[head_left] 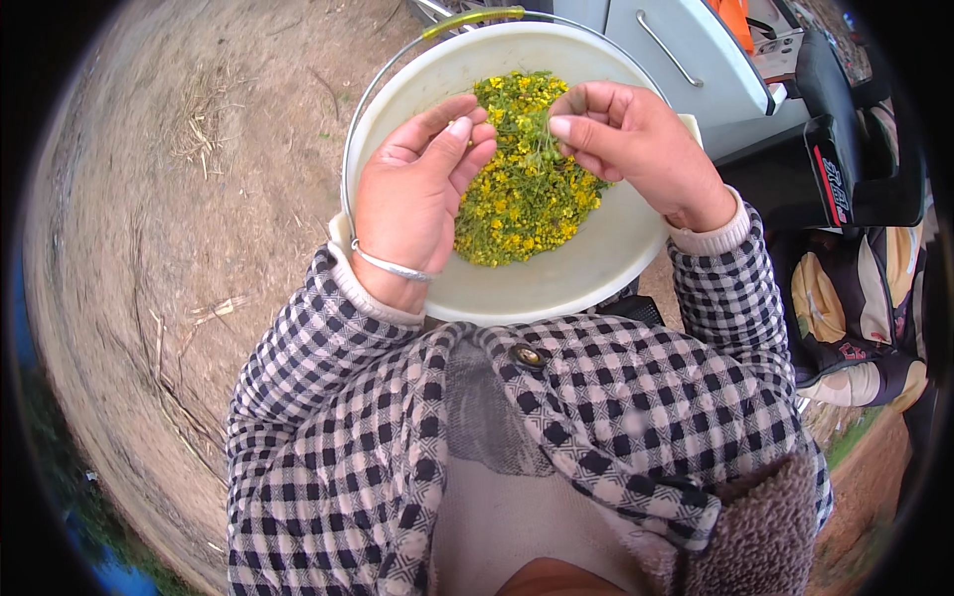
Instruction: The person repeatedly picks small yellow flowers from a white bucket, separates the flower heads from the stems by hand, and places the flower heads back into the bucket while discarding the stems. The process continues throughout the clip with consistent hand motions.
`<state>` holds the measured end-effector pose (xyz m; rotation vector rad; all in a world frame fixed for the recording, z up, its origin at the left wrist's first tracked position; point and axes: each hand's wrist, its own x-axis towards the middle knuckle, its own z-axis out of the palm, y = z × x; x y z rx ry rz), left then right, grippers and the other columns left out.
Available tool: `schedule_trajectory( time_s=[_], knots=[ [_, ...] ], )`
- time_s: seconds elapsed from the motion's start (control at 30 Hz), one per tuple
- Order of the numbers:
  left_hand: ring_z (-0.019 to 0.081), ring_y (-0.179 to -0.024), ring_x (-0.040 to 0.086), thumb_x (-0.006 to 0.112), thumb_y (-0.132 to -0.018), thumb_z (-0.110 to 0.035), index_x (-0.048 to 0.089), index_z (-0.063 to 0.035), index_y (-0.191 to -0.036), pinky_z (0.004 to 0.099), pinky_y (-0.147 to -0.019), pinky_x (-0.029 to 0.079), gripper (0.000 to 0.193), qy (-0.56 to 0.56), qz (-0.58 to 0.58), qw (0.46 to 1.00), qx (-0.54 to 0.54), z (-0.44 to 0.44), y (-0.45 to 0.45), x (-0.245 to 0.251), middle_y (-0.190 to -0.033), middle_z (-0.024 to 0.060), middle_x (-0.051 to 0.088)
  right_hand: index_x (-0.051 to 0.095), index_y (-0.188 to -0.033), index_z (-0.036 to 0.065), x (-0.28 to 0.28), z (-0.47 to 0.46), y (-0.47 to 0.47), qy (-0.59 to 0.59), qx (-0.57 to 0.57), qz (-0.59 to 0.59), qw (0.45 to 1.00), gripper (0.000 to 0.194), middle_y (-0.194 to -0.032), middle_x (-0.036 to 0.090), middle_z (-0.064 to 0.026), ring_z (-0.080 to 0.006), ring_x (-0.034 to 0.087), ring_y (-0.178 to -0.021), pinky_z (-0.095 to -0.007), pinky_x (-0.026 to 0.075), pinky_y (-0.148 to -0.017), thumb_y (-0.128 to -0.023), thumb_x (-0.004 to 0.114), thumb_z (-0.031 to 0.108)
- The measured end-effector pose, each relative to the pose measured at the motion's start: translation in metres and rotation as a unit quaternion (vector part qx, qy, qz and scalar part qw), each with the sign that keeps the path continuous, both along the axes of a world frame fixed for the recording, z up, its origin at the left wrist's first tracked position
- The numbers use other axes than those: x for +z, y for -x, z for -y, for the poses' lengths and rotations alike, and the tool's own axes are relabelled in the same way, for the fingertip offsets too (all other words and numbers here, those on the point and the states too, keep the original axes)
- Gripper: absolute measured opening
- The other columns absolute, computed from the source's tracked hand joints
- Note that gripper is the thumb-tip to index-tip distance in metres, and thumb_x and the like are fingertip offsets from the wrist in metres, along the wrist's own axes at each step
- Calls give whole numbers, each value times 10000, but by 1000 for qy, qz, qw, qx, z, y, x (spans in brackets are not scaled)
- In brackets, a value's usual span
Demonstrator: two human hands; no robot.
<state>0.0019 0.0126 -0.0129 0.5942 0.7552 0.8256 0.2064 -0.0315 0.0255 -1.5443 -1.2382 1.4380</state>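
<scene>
In front of me a pale plastic bucket (492, 290) holds a heap of small yellow flowers (522, 216) with green stems and buds. Over the heap, my right hand (641, 149) pinches a thin green sprig (542, 145) between thumb and forefinger. To the left of it, above the bucket's left side, is my left hand (417, 186), its fingers curled and the thumb near the fingertips. A tiny yellowish bit shows by those fingers, but whether they grip it is unclear. The hands are apart.
The bucket's wire handle (356, 127) with a yellow-green grip (473, 21) arches over the far rim. At right stand a light vehicle panel (671, 45) with a metal handle, a black part (790, 171) bearing writing, and patterned fabric (857, 298). Dry earth (246, 149) with straw lies left.
</scene>
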Motion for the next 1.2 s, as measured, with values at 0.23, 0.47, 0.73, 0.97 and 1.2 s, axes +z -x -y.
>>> schedule_trajectory(
  time_s=[0.23,0.47,0.73,0.97,1.2],
  knots=[
    [135,-958,605,633,-907,-103,561,18,-1142,258,-889,513,274,60,-20,985,-162,8,-2,4,-1023,76,624,633,-1010,39,-9,-1,1,26,-85,-147,985,207,-758,573,44,-5,482,-652,-149,370,-534,-917,628,223],
    [103,-847,608,636,-912,-122,567,4,-1095,220,-801,521,232,50,-5,989,-140,6,-2,2,-978,48,629,657,-1019,15,-11,4,19,-30,-55,-41,997,251,-797,619,20,-24,508,-675,-180,397,-574,-892,651,232],
    [88,-798,605,619,-922,-115,589,2,-1073,207,-759,529,193,36,-39,985,-165,5,0,3,-927,39,640,686,-971,6,-8,3,16,-20,-21,-2,1000,288,-815,652,-9,-63,570,-750,-210,452,-690,-862,688,273],
    [90,-784,609,608,-932,-131,601,-3,-1071,216,-750,537,189,43,-45,982,-180,3,1,4,-919,45,650,693,-942,-6,-19,3,12,-24,-68,-28,997,311,-803,654,-18,-69,568,-740,-216,456,-692,-849,717,290],
    [140,-862,626,612,-922,-120,596,36,-1072,258,-814,534,217,56,-33,984,-168,4,0,5,-955,92,653,678,-930,55,-21,0,-1,-24,-130,-187,973,216,-832,639,2,-74,568,-811,-224,442,-769,-893,675,267]
  ],
)
